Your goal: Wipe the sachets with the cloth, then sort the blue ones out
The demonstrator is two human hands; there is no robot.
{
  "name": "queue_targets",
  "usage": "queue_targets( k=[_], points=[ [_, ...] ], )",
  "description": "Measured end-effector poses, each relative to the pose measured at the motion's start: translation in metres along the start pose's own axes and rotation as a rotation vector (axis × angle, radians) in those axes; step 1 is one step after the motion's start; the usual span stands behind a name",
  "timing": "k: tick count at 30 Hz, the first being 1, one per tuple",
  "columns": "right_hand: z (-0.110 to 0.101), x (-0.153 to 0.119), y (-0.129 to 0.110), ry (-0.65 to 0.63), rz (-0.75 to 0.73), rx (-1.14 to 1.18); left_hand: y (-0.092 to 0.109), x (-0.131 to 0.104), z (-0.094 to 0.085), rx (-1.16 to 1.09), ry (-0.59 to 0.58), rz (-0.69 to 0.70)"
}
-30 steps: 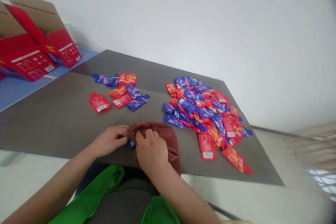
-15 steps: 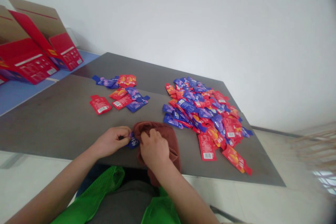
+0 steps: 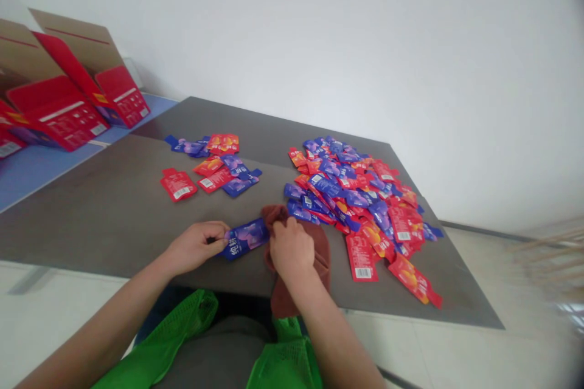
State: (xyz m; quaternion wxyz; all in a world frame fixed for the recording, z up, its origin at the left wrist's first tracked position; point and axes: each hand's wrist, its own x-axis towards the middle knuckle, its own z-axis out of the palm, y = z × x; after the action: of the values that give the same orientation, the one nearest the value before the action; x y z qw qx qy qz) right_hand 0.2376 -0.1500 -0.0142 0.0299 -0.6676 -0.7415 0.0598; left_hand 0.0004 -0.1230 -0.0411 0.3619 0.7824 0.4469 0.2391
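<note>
At the front of the grey table, my left hand (image 3: 201,245) pinches one end of a blue-purple sachet (image 3: 247,237) printed with white characters. The sachet's other end touches a brown cloth (image 3: 321,245). My right hand (image 3: 292,249) has its fingers closed on that cloth, bunched at the sachet's right end. Part of the cloth droops over the table's near edge. Beyond my left hand lie several red and blue sachets, among them a red sachet (image 3: 178,185) with a barcode.
A large heap of red and blue sachets (image 3: 351,188) covers the right part of the grey table (image 3: 114,219). Open red cardboard boxes (image 3: 68,112) stand on a blue surface (image 3: 27,176) at the left. A white wall rises behind.
My right hand and the brown cloth have moved right, away from my left hand. Most of the blue-purple sachet now shows between the hands, where the cloth covered it before.
</note>
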Motion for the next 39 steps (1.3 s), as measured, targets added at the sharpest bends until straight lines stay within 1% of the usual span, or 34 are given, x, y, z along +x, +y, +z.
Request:
queue_targets(
  k=[1,2,3,5,7,8,9,11,13,14,16,18,20,22,23,25,27,29,31,33,34,35,36,38,39],
  points=[
    [-0.003,0.002,0.005,0.012,0.037,0.001,0.001,0.000,0.000,-0.005,0.000,-0.004],
    [-0.007,0.002,0.006,0.031,0.037,0.010,0.001,0.000,-0.001,-0.007,-0.004,-0.009],
    [-0.011,-0.001,0.003,0.053,0.006,0.024,0.001,0.000,-0.002,-0.010,-0.005,-0.012],
    [-0.014,-0.010,-0.013,0.087,-0.119,0.063,-0.001,0.000,-0.003,-0.018,-0.016,-0.016],
    [-0.011,-0.016,-0.030,0.073,-0.231,0.092,-0.002,0.001,-0.003,-0.022,-0.031,-0.016],
    [-0.008,-0.017,-0.034,0.047,-0.250,0.094,-0.002,0.002,-0.002,-0.018,-0.031,-0.017],
    [-0.005,-0.015,-0.035,0.019,-0.233,0.086,-0.002,0.002,-0.002,-0.012,-0.029,-0.017],
    [0.000,-0.010,-0.022,-0.023,-0.119,0.045,-0.001,0.001,0.000,-0.003,-0.021,-0.013],
    [0.001,-0.008,0.001,-0.030,-0.003,0.016,0.000,0.000,0.001,-0.004,-0.012,-0.013],
    [0.000,-0.009,0.014,-0.023,0.019,0.022,0.000,0.000,0.001,-0.008,-0.011,-0.015],
    [0.000,-0.020,0.036,0.009,0.018,0.067,-0.001,-0.001,0.000,-0.014,-0.014,-0.024],
    [0.005,-0.039,0.049,0.068,0.019,0.131,-0.002,-0.001,-0.002,-0.021,-0.024,-0.031],
    [0.014,-0.057,0.053,0.139,0.037,0.197,-0.002,0.001,-0.006,-0.030,-0.039,-0.044],
    [0.024,-0.069,0.052,0.197,0.054,0.258,-0.002,0.005,-0.014,-0.048,-0.090,-0.064],
    [0.027,-0.072,0.051,0.217,0.063,0.282,-0.003,0.009,-0.019,-0.062,-0.142,-0.077],
    [0.032,-0.073,0.047,0.240,0.073,0.312,-0.002,0.020,-0.034,-0.082,-0.287,-0.120],
    [0.034,-0.071,0.044,0.252,0.077,0.325,0.003,0.038,-0.052,-0.073,-0.425,-0.162],
    [0.034,-0.069,0.042,0.263,0.085,0.336,0.014,0.064,-0.070,-0.043,-0.497,-0.170],
    [0.033,-0.068,0.041,0.269,0.094,0.348,0.033,0.096,-0.085,-0.026,-0.531,-0.141],
    [0.032,-0.067,0.040,0.274,0.097,0.365,0.058,0.133,-0.093,-0.030,-0.556,-0.130],
    [0.032,-0.067,0.039,0.277,0.099,0.375,0.072,0.153,-0.095,-0.055,-0.589,-0.132],
    [0.033,-0.067,0.039,0.281,0.102,0.386,0.086,0.175,-0.096,-0.096,-0.585,-0.132],
    [0.034,-0.067,0.038,0.287,0.106,0.396,0.100,0.197,-0.094,-0.118,-0.605,-0.125],
    [0.036,-0.066,0.036,0.305,0.113,0.412,0.126,0.243,-0.085,-0.103,-0.559,-0.047],
    [0.038,-0.065,0.036,0.313,0.116,0.419,0.139,0.266,-0.077,-0.089,-0.562,-0.022]
  ],
)
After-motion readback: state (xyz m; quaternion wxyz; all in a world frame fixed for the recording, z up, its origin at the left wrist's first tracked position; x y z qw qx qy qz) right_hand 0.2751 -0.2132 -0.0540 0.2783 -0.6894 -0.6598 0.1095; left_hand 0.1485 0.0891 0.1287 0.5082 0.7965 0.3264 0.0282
